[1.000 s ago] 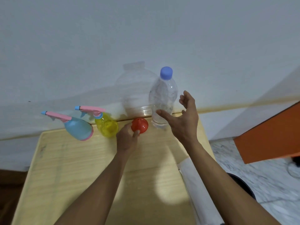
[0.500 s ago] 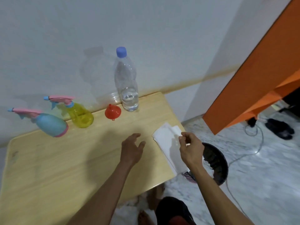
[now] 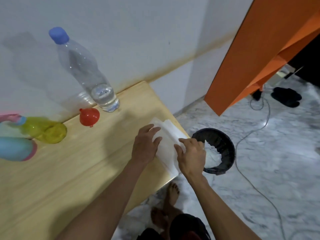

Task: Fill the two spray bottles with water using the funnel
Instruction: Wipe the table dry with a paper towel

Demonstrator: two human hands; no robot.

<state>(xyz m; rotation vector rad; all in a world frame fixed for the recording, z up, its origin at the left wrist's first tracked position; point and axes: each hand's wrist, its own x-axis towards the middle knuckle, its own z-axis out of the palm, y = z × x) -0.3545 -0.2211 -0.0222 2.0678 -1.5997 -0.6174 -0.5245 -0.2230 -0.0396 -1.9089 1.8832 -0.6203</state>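
A stack of white tissues (image 3: 166, 144) at the counter (image 3: 69, 170) edge is pressed flat by the left hand (image 3: 145, 146), and a sheet is pinched by the right hand (image 3: 190, 156). The light, rigid funnel (image 3: 89, 117), best taken by its rim, lies between the yellow spray bottle (image 3: 46, 129) and the nearly empty, easily toppled water bottle (image 3: 86, 71).

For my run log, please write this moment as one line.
hands: left flat on tissue stack, right pinching sheet | funnel, water bottle untouched | bottle capped

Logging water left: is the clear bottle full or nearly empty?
Nearly empty: the capped, upright bottle holds water only near its base.
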